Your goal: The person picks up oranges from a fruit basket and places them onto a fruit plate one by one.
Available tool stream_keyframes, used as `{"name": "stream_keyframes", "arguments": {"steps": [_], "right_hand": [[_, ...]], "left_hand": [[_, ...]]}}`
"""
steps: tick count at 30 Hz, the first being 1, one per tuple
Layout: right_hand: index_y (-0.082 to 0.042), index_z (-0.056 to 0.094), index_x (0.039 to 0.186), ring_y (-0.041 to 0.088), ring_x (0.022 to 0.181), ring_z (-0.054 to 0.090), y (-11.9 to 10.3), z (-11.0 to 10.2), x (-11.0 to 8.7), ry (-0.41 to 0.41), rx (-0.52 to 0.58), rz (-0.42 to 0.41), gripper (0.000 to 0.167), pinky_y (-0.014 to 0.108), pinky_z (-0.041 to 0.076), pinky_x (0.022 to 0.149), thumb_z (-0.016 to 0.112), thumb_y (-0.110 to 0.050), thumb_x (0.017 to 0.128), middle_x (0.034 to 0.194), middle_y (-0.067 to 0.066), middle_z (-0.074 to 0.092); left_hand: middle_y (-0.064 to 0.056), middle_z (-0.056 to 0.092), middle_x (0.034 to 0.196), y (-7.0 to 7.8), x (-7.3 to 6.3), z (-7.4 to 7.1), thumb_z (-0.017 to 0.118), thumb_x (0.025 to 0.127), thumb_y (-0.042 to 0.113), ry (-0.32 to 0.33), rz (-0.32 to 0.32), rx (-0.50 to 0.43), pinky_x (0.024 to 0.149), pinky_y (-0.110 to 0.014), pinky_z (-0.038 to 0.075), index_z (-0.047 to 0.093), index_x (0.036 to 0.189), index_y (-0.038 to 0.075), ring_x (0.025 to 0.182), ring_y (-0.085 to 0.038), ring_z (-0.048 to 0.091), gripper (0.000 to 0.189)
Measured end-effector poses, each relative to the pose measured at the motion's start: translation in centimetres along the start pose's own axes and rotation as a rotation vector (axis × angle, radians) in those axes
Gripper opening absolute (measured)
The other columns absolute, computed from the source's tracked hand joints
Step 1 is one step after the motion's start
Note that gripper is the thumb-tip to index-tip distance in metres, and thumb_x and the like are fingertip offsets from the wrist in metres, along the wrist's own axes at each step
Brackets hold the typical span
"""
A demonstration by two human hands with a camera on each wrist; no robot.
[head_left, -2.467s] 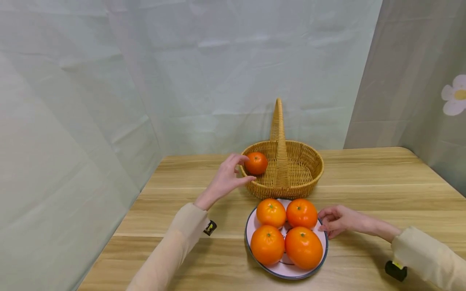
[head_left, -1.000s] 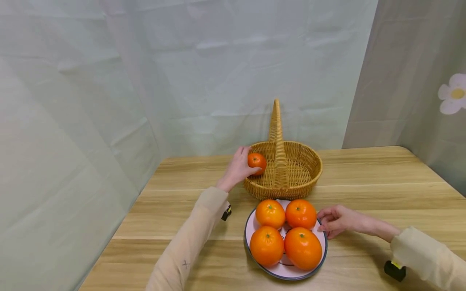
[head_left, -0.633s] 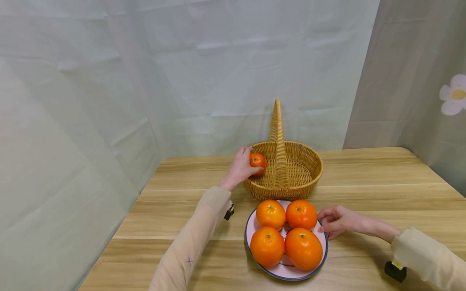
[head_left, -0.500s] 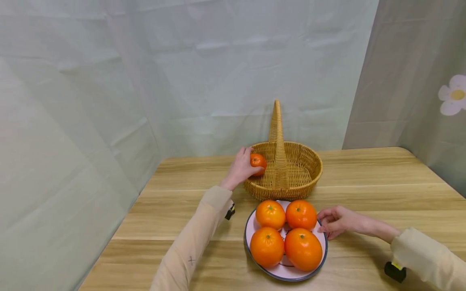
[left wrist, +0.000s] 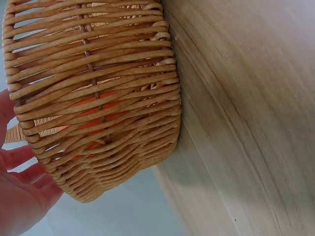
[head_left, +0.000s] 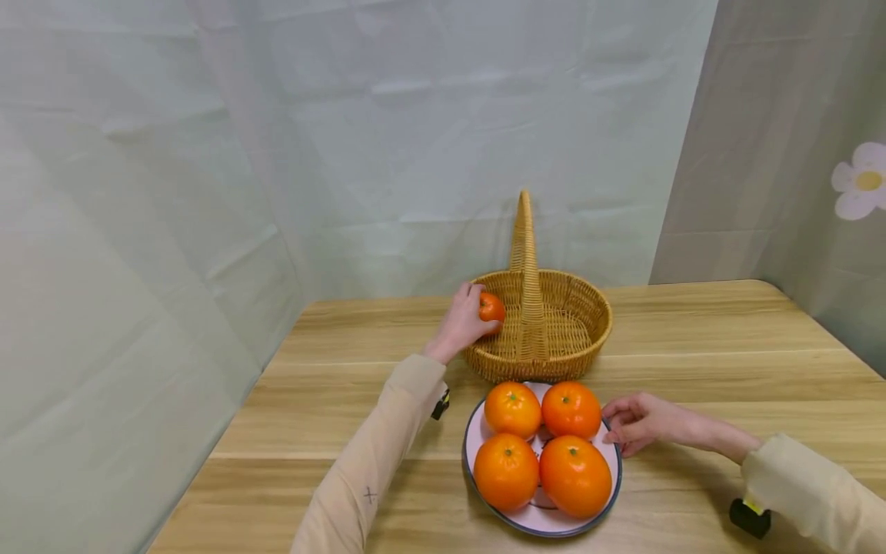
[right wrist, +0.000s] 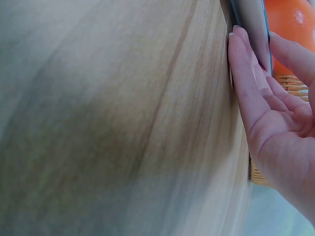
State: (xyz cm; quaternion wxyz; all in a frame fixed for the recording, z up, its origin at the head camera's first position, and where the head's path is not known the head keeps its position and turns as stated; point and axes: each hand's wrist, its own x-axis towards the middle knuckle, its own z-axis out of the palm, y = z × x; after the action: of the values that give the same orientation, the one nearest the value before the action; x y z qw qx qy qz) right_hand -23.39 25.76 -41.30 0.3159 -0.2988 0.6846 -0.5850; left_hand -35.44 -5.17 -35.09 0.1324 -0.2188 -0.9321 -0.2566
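A wicker basket (head_left: 567, 362) with a tall handle stands at the back of the table, a red-orange orange (head_left: 492, 308) inside its left end. My left hand (head_left: 462, 322) reaches over the basket's left rim, fingers and thumb curved around that orange. Seen from the left wrist, the hand (left wrist: 22, 196) is beside the woven wall, and the fruit shows through its gaps. Nearer me, a pale plate (head_left: 540, 521) with a dark blue rim bears several oranges (head_left: 576, 477). My right hand (head_left: 644, 422) pinches the plate's right rim, thumb above and fingers (right wrist: 241, 64) underneath.
The wooden table (head_left: 706, 338) has bare surface left and right of the basket and plate. A pale curtain (head_left: 415, 154) hangs close behind the basket and along the left side. A grey curtain (head_left: 761, 154) with a flower borders the right.
My left hand, earlier spread at the basket's left rim, has moved in and closed around the orange, then shifted slightly right over it. The right hand stays on the plate rim.
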Motion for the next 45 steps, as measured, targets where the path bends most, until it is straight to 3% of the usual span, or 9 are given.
{"name": "stream_keyframes", "arguments": {"steps": [21, 29, 37, 45], "right_hand": [[0.02, 0.039, 0.109, 0.022, 0.083, 0.06, 0.3, 0.0, 0.0, -0.007, 0.009, -0.01, 0.029, 0.039, 0.049, 0.069, 0.05, 0.002, 0.089, 0.093, 0.018, 0.059], [0.023, 0.037, 0.109, 0.022, 0.083, 0.06, 0.2, 0.0, -0.1, 0.001, 0.018, -0.011, 0.032, 0.039, 0.05, 0.068, 0.051, 0.002, 0.089, 0.093, 0.018, 0.059], [0.019, 0.042, 0.109, 0.021, 0.078, 0.06, 0.3, 0.2, 0.0, 0.019, -0.009, -0.002, 0.03, 0.038, 0.05, 0.067, 0.053, -0.001, 0.089, 0.091, 0.018, 0.059], [0.02, 0.04, 0.11, 0.022, 0.08, 0.06, 0.3, 0.3, -0.1, 0.016, 0.004, -0.014, 0.031, 0.039, 0.049, 0.068, 0.052, 0.0, 0.089, 0.093, 0.018, 0.059]], "left_hand": [[-0.018, 0.04, 0.118, -0.1, 0.5, 0.5, 0.074, 0.075, 0.019, -0.008, -0.053, 0.026, 0.08, -0.038, 0.043, 0.041, 0.125, -0.005, 0.103, -0.029, 0.044, 0.065], [-0.02, 0.039, 0.119, 0.1, 0.8, 0.6, 0.074, 0.075, 0.019, -0.019, -0.06, 0.087, 0.083, -0.038, 0.042, 0.041, 0.126, -0.006, 0.105, -0.031, 0.044, 0.066], [-0.02, 0.039, 0.119, 0.5, 1.0, 0.7, 0.074, 0.076, 0.017, -0.054, -0.113, 0.132, 0.083, -0.038, 0.041, 0.042, 0.122, -0.005, 0.107, -0.031, 0.043, 0.061], [-0.022, 0.039, 0.122, 0.5, 1.4, 0.9, 0.071, 0.077, 0.016, -0.082, -0.113, 0.168, 0.082, -0.042, 0.042, 0.04, 0.125, -0.005, 0.108, -0.034, 0.041, 0.06]]}}
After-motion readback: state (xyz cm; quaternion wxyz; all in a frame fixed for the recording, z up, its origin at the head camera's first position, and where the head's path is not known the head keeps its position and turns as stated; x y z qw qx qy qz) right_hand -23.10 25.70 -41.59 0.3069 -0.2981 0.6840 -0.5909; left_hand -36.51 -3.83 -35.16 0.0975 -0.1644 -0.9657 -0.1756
